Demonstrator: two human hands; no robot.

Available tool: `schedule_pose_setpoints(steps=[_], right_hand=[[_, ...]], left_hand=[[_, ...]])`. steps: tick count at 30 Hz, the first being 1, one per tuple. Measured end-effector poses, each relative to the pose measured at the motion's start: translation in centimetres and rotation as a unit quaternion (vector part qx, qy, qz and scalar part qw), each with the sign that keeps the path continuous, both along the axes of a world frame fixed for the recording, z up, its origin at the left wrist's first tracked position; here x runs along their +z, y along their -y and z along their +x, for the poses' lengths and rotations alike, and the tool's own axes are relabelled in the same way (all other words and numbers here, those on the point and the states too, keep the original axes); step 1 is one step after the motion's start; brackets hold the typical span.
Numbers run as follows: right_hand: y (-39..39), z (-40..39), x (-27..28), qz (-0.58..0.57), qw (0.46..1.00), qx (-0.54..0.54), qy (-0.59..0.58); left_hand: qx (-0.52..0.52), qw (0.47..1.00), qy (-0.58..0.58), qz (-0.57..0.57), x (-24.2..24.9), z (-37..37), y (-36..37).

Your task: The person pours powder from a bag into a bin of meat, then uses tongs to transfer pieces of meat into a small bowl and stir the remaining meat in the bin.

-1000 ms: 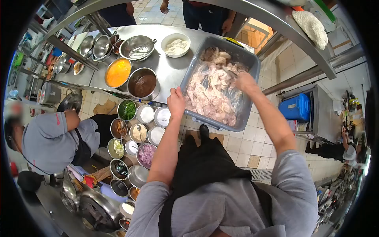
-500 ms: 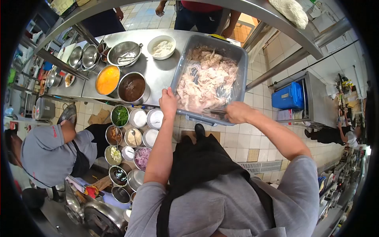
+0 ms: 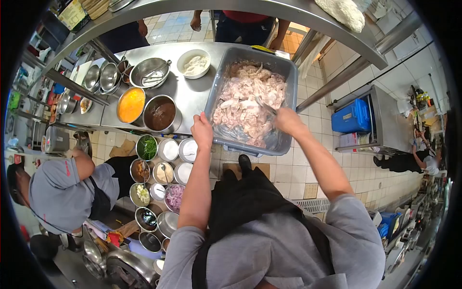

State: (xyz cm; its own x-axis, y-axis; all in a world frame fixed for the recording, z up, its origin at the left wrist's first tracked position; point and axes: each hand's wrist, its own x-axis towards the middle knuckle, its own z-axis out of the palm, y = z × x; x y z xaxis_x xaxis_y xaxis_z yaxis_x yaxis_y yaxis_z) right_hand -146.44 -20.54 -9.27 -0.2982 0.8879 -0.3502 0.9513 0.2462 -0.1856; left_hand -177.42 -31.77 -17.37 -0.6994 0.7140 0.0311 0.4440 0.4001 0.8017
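A large grey plastic tub of pale raw meat pieces, seemingly chicken, stands at the steel counter's near edge. My left hand is closed on the tub's near left corner. Over the tub's right side, my right hand is closed around the handle of a metal utensil. Its shiny end sits in the meat, and its exact kind is hidden there. Streaks of liquid coat the tub's near floor.
On the counter are a white bowl, a steel bowl, a pot of orange liquid and one of brown sauce. Ingredient tins stand below left. A co-worker is at left; a shelf crosses overhead.
My right hand has moved away from me, up from the tub's near wall, carrying the utensil into the middle of the meat. Meat has shifted off the near floor. My left hand stays at the corner.
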Motion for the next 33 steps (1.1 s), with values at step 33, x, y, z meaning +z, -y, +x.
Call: schedule_pose_setpoints(steps=[33], right_hand=[[1.4, 1.7, 10.3, 0.004, 0.993, 0.118, -0.014]], left_hand=[[0.015, 0.998, 0.057, -0.002, 0.1, -0.1, -0.4]])
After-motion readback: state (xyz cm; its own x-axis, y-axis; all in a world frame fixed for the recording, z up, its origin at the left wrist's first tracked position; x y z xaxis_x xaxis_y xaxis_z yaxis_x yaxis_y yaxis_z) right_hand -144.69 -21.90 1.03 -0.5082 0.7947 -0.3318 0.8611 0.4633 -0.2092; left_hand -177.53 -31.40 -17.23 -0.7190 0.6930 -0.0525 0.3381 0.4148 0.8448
